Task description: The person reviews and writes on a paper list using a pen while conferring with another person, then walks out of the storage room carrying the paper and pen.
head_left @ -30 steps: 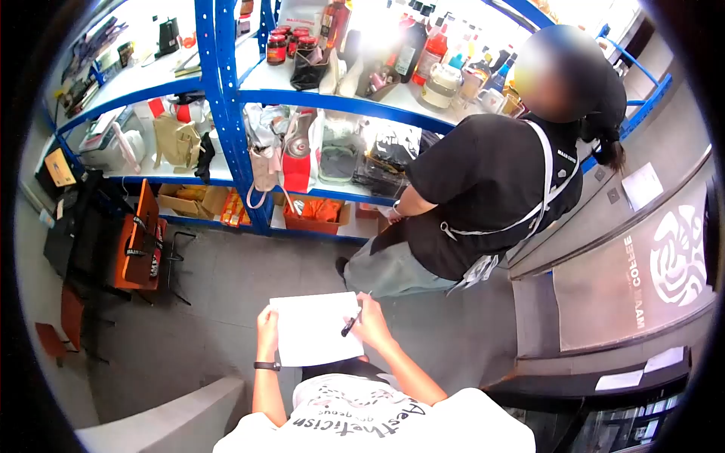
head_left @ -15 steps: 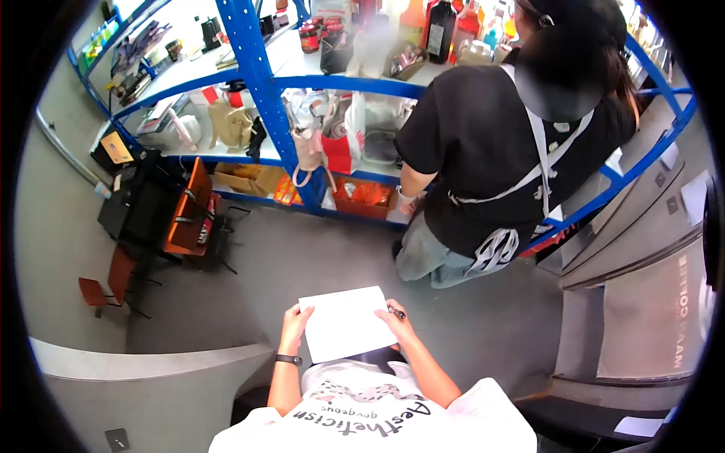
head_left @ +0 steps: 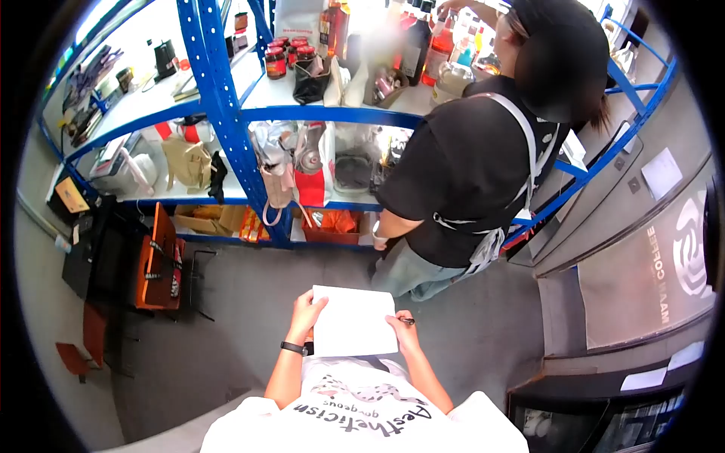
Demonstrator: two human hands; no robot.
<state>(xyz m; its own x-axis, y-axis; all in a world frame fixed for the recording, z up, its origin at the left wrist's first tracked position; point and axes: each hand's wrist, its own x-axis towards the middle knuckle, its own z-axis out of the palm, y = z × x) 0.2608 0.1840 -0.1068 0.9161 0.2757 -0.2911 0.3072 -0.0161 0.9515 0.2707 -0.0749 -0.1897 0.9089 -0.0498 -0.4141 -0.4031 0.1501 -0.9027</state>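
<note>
Orange packets (head_left: 334, 220) sat in a box (head_left: 332, 237), "COFFEE" ran down the panel (head_left: 615, 283), "Aestheticism" across my shirt (head_left: 340, 392), left fingers (head_left: 321, 303) pinched paper (head_left: 353, 321), right fingers (head_left: 392, 321) gripped paper and pen (head_left: 408, 322)

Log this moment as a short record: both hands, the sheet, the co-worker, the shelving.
Left hand: grips the sheet's left edge
Right hand: holds the right edge and a dark pen
Sheet: white, held in front of the body; any writing: cannot tell
Co-worker: black top, pale straps, standing at the shelving
Shelving: blue frame; jars and bottles above, bags below
</note>
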